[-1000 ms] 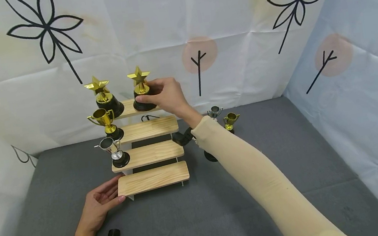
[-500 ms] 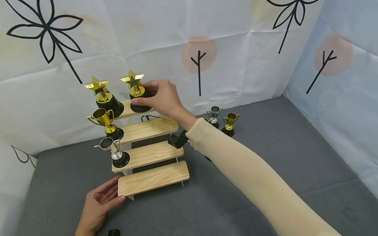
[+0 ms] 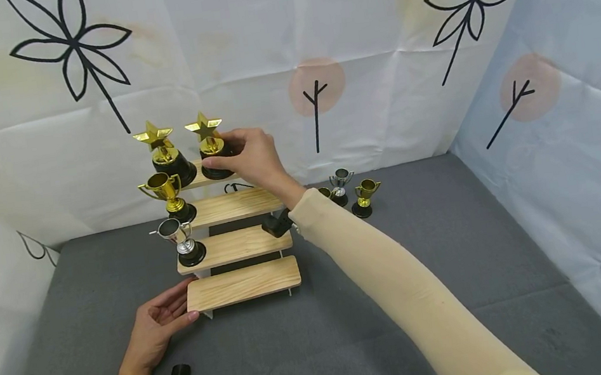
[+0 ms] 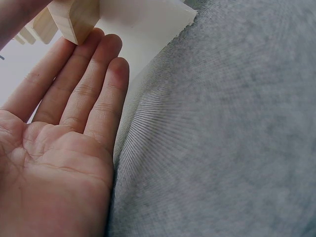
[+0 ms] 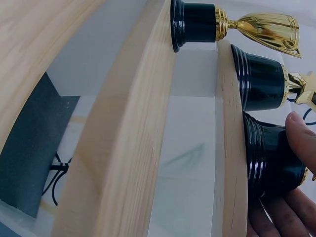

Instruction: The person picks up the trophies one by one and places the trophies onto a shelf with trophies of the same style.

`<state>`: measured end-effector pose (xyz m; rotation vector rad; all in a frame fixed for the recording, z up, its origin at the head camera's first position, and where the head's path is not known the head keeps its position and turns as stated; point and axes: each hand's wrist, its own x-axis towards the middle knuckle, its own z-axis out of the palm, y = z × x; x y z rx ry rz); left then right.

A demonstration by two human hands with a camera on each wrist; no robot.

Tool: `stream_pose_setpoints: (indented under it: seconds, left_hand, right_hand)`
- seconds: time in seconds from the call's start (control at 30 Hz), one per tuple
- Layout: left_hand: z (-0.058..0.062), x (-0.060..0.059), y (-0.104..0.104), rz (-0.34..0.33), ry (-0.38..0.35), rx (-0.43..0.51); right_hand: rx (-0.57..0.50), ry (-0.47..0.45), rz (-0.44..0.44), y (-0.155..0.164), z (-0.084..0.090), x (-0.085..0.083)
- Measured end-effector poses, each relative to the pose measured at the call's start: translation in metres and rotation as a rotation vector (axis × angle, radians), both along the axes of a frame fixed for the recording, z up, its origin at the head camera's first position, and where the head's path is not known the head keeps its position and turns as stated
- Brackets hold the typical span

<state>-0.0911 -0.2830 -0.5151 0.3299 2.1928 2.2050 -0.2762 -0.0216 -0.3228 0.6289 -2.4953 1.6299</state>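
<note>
A wooden tiered stand (image 3: 245,283) with four plank steps, several in all, stands left of centre. On its top step, my right hand (image 3: 255,155) grips the black base of a gold star trophy (image 3: 208,139); in the right wrist view that black base (image 5: 269,158) is upright on the plank between thumb and fingers. Close to its left stands another star trophy (image 3: 163,155). A gold cup trophy (image 3: 165,193) and a silver cup trophy (image 3: 182,239) sit on the two steps below. My left hand (image 3: 153,327), fingers straight (image 4: 94,94), touches the lowest plank's left end.
On the grey table (image 3: 410,313), right of the stand, are a small silver cup (image 3: 341,183) and a small gold cup (image 3: 365,194); another gold cup is mostly hidden behind the right sleeve (image 3: 381,266). A patterned white cloth (image 3: 381,105) hangs behind.
My right hand has moved the star trophy leftward along the top step, nearer the other star trophy. The left hand has stayed in place.
</note>
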Motion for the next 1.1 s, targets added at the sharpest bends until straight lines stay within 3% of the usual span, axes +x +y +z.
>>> stream_pose_setpoints:
  seconds: [1.1]
  left_hand:
    - [0.0011,0.0004,0.0004,-0.003,0.005,0.004]
  right_hand:
    - [0.056,-0.011,-0.007,-0.0063,-0.0004,-0.0012]
